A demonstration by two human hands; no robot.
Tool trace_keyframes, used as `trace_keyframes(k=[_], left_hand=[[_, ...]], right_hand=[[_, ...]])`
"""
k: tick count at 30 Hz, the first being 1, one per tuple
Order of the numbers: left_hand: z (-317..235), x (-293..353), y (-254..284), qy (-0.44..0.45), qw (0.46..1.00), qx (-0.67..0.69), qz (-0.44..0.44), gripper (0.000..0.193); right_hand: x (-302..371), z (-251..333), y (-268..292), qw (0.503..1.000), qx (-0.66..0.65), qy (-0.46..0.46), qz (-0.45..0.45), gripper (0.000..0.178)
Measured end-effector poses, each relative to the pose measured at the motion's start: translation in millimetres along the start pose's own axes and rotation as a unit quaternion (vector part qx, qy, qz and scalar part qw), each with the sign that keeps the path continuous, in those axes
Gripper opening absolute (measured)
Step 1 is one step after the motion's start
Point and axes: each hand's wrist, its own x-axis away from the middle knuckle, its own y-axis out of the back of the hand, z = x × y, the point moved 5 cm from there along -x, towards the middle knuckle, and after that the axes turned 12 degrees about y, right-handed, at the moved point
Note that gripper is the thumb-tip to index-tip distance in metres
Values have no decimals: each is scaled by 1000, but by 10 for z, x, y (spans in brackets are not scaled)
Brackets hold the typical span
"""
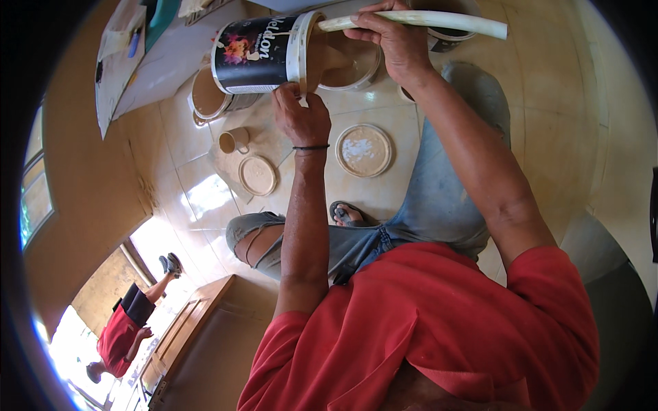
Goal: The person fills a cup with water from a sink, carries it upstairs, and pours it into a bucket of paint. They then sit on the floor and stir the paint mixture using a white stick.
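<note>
A black-labelled paint bucket (252, 55) is tipped on its side, its mouth facing right. My left hand (301, 118) grips its white rim from the near side, fingers curled round the edge. In my right hand (397, 42) is a long white plastic pipe (445, 20), one end reaching into the bucket's mouth. Tan paint (336, 63) runs from the mouth toward a second bucket (364, 77) below it. The inside of the tipped bucket is mostly hidden from this angle.
Left of the tipped bucket stands another open bucket (208, 96); a further one (445, 42) is behind my right hand. A mug (234, 141) and two round lids, one tan (258, 175), one white-smeared (364, 151), lie on the tiles. Another person (122, 335) is beyond a wooden door (188, 329).
</note>
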Motion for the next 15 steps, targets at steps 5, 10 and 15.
trace_keyframes(k=[5,10,15], left_hand=[[18,33,-35,-40,999,-8,-11,23],[-1,54,-55,-68,997,-42,-18,21],[-34,116,-43,-99,993,-53,-25,22]], right_hand=[[24,-109,69,999,-33,-12,-21,15],[45,-151,132,995,-57,-36,-69,17],[39,-217,213,994,-81,-44,-64,16]])
